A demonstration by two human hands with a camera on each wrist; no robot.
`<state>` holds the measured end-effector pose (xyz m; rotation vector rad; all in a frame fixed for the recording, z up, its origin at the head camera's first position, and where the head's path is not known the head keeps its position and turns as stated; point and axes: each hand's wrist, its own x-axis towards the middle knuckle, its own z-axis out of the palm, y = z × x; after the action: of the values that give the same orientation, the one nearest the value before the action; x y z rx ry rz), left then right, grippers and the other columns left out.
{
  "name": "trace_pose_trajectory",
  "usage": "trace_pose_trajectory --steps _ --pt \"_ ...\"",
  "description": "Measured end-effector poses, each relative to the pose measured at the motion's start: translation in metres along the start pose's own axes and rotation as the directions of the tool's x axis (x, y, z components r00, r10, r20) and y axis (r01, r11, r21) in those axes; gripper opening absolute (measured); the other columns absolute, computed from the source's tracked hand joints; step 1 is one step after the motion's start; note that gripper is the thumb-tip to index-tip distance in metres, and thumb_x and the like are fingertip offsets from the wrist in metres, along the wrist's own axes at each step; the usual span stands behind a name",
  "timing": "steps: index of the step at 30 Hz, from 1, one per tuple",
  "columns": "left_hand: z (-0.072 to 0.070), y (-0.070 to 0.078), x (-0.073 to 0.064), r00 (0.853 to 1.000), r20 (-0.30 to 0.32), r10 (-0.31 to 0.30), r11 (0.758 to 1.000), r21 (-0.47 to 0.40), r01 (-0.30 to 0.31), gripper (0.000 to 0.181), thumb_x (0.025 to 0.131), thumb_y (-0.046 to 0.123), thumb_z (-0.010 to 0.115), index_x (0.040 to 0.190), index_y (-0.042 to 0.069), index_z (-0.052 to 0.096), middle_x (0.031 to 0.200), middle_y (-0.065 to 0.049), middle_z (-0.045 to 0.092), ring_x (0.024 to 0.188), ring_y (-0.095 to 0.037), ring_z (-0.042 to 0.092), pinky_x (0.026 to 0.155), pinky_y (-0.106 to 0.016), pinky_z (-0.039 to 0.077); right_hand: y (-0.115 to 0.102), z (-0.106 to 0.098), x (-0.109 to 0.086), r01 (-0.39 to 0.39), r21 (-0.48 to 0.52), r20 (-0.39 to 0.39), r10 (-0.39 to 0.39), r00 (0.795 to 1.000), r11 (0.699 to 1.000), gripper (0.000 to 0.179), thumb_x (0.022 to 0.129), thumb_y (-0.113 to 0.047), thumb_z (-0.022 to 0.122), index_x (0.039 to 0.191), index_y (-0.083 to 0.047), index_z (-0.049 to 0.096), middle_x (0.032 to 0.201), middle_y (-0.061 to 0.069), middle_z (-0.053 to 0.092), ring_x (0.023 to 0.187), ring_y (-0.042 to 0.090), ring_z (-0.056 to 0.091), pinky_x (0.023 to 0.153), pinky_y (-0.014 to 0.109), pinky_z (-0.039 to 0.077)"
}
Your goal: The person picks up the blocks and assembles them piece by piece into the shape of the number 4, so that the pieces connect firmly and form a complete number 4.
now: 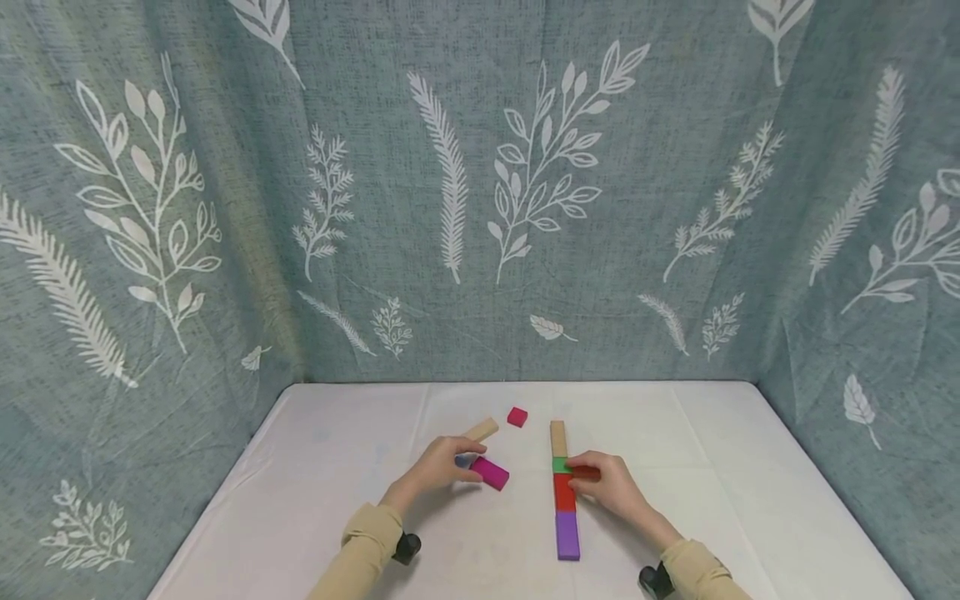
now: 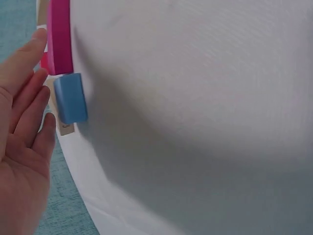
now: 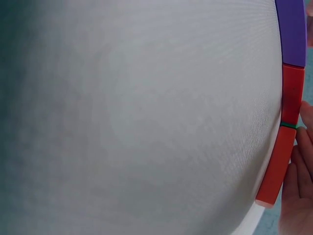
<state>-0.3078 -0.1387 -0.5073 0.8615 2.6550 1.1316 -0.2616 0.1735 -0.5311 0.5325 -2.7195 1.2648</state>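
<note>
In the head view my left hand (image 1: 438, 465) curves over the near side of a magenta block (image 1: 491, 473), its thumb tip right at the block's left end. A blue block (image 2: 71, 99), mostly hidden in the head view, lies under its fingers. My right hand (image 1: 611, 483) pinches an orange-red block (image 3: 277, 164) between thumb and fingers, beside a straight row. From far to near, the row has a wooden block (image 1: 558, 438), a green block (image 1: 560, 465), a red block (image 1: 564, 493) and a purple block (image 1: 567, 536).
Behind the left hand lies another plain wooden block (image 1: 482, 429), partly covered by the fingers. A small crimson block (image 1: 517, 417) sits farther back, between it and the row. The white-covered table (image 1: 675, 433) ends at a patterned grey-green curtain (image 1: 450, 333).
</note>
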Motion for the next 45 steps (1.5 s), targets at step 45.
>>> trace_pose_trajectory --steps 45 --pt "0.016 -0.018 0.003 0.989 -0.148 -0.023 1.000 0.015 0.025 0.032 0.069 0.013 0.083 0.099 0.005 0.074 0.098 -0.008 0.074 0.098 -0.026 0.066 0.088 -0.039 0.052 -0.001 0.001 0.000 -0.009 0.009 -0.001 0.009 1.000 1.000 0.029 0.079 -0.010 0.075 0.107 -0.005 0.071 0.105 0.007 0.072 0.102 0.027 0.065 0.089 0.036 0.053"
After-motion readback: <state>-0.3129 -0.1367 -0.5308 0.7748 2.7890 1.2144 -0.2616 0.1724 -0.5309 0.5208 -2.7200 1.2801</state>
